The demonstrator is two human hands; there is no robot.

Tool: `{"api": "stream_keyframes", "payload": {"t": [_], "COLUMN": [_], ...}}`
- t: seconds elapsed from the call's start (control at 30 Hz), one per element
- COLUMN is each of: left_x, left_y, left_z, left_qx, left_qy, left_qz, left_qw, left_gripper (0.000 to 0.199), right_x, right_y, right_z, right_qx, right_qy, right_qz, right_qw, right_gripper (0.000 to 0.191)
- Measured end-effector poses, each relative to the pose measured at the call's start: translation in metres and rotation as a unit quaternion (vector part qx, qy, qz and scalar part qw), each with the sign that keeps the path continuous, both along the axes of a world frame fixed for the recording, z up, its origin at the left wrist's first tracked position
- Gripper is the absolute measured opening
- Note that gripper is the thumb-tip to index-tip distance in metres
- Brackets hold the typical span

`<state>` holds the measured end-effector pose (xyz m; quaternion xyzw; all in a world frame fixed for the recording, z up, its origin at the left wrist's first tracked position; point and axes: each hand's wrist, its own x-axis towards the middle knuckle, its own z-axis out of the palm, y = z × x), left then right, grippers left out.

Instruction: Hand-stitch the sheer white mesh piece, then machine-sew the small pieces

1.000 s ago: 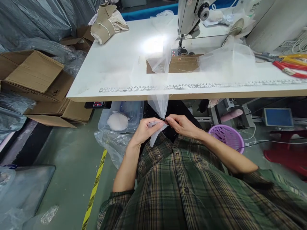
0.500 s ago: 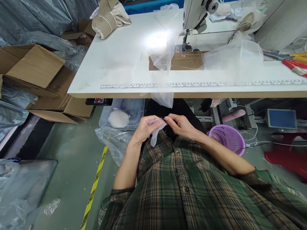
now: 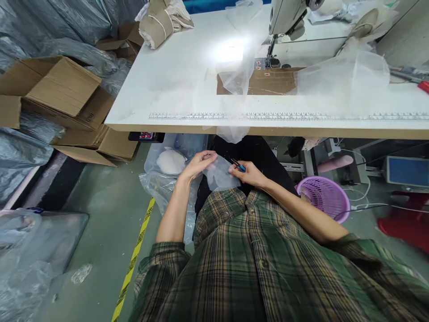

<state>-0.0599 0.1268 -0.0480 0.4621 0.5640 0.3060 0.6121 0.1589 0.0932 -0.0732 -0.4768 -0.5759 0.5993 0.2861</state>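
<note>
Sheer white fabric [image 3: 220, 177] below the white table [image 3: 167, 85] is pinched by the left hand [image 3: 197, 165]; slackening, it could snag on the blue-and-black pointed tool [image 3: 240, 167] the right hand [image 3: 252, 175] clasps.

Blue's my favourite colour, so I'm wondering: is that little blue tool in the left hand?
No, the right hand holds the little blue tool, while the left hand holds a see-through white piece.

A sewing machine [image 3: 280, 20] stands on a white table [image 3: 174, 76]. Before it, a person in a green plaid shirt [image 3: 231, 259] holds a sheer white piece [image 3: 218, 175] in the left hand [image 3: 198, 164]; the right hand [image 3: 252, 174], gripping a small blue-and-black tool [image 3: 240, 167], touches its edge.
</note>
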Motion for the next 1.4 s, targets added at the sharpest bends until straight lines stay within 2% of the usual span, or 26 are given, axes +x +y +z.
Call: {"api": "stream_keyframes", "payload": {"t": [0.13,0.27,0.37,0.47,0.53,0.6,0.7,0.77,0.9,1.0,1.1,1.23,1.3,1.4], "left_x": [-0.014,-0.018,-0.016,-0.014,-0.014,-0.015,-0.023,-0.031,-0.051,-0.065,-0.078,-0.092,-0.097,-0.100], "left_y": [-0.001,-0.009,-0.009,-0.007,-0.008,-0.010,-0.011,-0.005,0.032,0.077,0.123,0.165,0.171,0.158], "left_z": [-0.009,-0.014,-0.012,-0.002,0.013,0.036,0.081,0.112,0.164,0.187,0.190,0.175,0.166,0.158], "left_qx": [-0.032,-0.033,-0.016,0.013,0.050,0.105,0.201,0.256,0.322,0.328,0.331,0.316,0.324,0.373], "left_qy": [-0.011,-0.001,-0.003,0.014,0.037,0.070,0.103,0.102,0.126,0.172,0.174,0.138,0.133,0.152], "left_qz": [0.032,0.044,0.045,0.033,0.011,-0.028,-0.081,-0.082,-0.027,-0.002,0.021,0.092,0.132,0.170], "left_qw": [0.999,0.998,0.999,0.999,0.998,0.992,0.971,0.958,0.938,0.929,0.927,0.934,0.927,0.899], "left_gripper": [0.041,0.046,0.046,0.044,0.040,0.031,0.017,0.015,0.024,0.034,0.043,0.057,0.061,0.055], "right_x": [0.007,0.013,0.014,0.014,0.016,0.018,0.021,0.020,0.017,0.016,0.017,0.020,0.022,0.024], "right_y": [0.001,0.000,0.001,0.002,0.003,0.004,0.005,0.005,0.004,0.003,0.002,-0.001,-0.003,-0.002], "right_z": [-0.009,-0.012,-0.017,-0.024,-0.030,-0.036,-0.041,-0.042,-0.046,-0.056,-0.064,-0.057,-0.047,-0.022], "right_qx": [0.019,0.024,0.006,-0.013,-0.020,-0.024,-0.026,-0.019,0.010,0.033,0.059,0.091,0.102,0.115], "right_qy": [-0.040,-0.060,-0.052,-0.046,-0.041,-0.035,-0.023,-0.017,-0.010,-0.039,-0.037,-0.040,-0.039,-0.017], "right_qz": [0.008,0.001,0.002,-0.034,-0.075,-0.107,-0.138,-0.148,-0.159,-0.156,-0.161,-0.181,-0.198,-0.220], "right_qw": [0.999,0.998,0.999,0.998,0.996,0.993,0.990,0.989,0.987,0.986,0.985,0.979,0.974,0.968], "right_gripper": [0.039,0.036,0.032,0.033,0.036,0.040,0.043,0.042,0.034,0.032,0.030,0.032,0.032,0.034]}}
